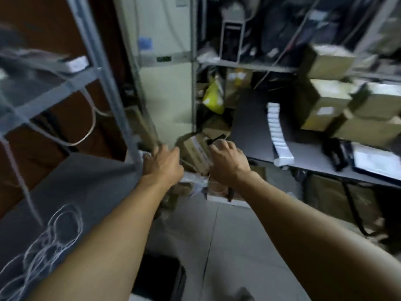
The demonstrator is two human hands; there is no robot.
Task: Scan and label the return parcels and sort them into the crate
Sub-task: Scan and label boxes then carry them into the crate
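A brown parcel (196, 152) is seen low down between two shelf racks, tilted, among other boxes on the floor. The right hand (227, 162) is laid on its right end, fingers curled over the edge, so it appears to be gripped, though blur leaves this uncertain. The left hand (162, 165) is reached to the parcel's left side, beside a grey upright (112, 88); whether anything is held there cannot be told. Stacked cartons (327, 101) are set on the right shelf (303, 157).

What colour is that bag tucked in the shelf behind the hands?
Bright yellow; the bag shows in the head view, though blurred.
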